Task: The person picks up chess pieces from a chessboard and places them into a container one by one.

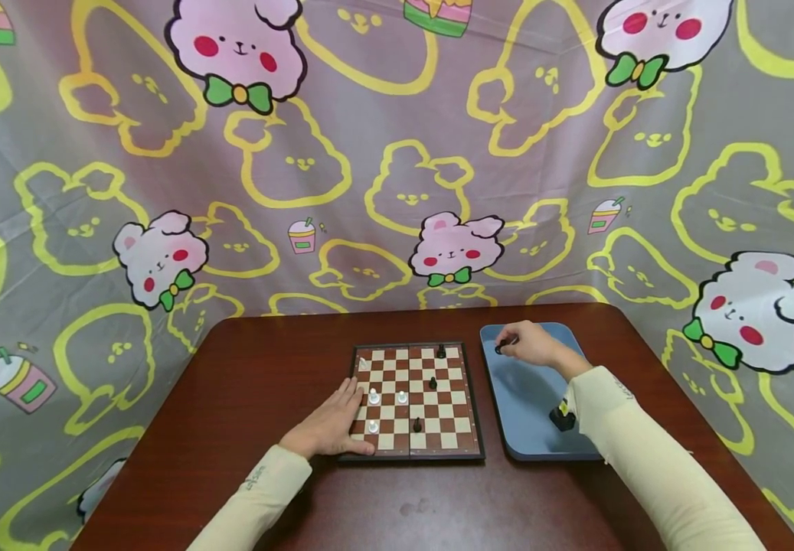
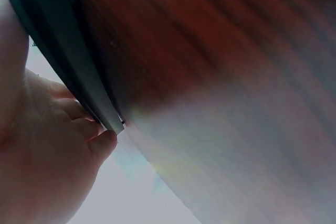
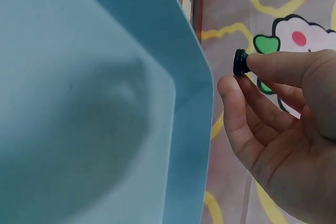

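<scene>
My left hand (image 1: 331, 422) rests along the left edge of a brown-and-cream chessboard (image 1: 410, 447), thumb on the near left corner. In the left wrist view, its fingertips lie against the board's dark side wall (image 2: 79, 56). Over the far left part of the blue tray (image 1: 524, 405), my right hand (image 1: 533, 344) pinches a small black chess piece (image 3: 240, 62) between thumb and fingers. Only the piece's round base shows in the right wrist view; the rest is hidden by the fingers. Several white pieces (image 1: 402, 398) stand on the board's left half, and black pieces, including one at the far edge (image 1: 441, 352), on its right.
The tray stands just right of the board, with a narrow strip of the dark wooden table (image 1: 286, 344) between them. A curtain (image 1: 369, 168) printed with cartoon bears and rabbits hangs behind and beside the table. A small black device (image 1: 562, 417) sits at my right wrist.
</scene>
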The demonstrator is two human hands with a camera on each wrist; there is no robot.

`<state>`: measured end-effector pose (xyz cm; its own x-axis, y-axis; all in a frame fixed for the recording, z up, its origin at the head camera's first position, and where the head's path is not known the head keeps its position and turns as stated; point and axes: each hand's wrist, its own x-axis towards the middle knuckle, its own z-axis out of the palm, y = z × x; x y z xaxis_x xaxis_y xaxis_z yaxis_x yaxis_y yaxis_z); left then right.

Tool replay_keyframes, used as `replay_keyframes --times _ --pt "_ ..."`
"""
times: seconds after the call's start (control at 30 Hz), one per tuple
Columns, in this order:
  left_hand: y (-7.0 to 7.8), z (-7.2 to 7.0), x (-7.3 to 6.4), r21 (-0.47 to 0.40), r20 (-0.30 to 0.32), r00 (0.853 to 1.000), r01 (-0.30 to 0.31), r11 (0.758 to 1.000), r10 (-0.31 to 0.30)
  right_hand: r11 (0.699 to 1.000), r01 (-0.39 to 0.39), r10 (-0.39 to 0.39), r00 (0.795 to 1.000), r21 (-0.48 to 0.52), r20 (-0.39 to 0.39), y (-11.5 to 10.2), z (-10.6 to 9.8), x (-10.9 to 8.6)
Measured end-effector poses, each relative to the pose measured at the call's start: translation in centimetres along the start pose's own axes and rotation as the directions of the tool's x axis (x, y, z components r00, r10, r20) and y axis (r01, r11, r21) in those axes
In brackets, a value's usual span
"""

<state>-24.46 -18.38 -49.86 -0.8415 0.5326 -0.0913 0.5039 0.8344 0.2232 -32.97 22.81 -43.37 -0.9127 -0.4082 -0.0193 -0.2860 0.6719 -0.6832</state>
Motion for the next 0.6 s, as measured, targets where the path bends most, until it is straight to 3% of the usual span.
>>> replay_keyframes --times 0.6 --pt "0.1 -0.2 -0.1 0.0 0.0 1.0 -0.003 1.0 0.003 0.997 -0.08 0.08 0.997 0.015 -0.012 2.3 -0.2 0.3"
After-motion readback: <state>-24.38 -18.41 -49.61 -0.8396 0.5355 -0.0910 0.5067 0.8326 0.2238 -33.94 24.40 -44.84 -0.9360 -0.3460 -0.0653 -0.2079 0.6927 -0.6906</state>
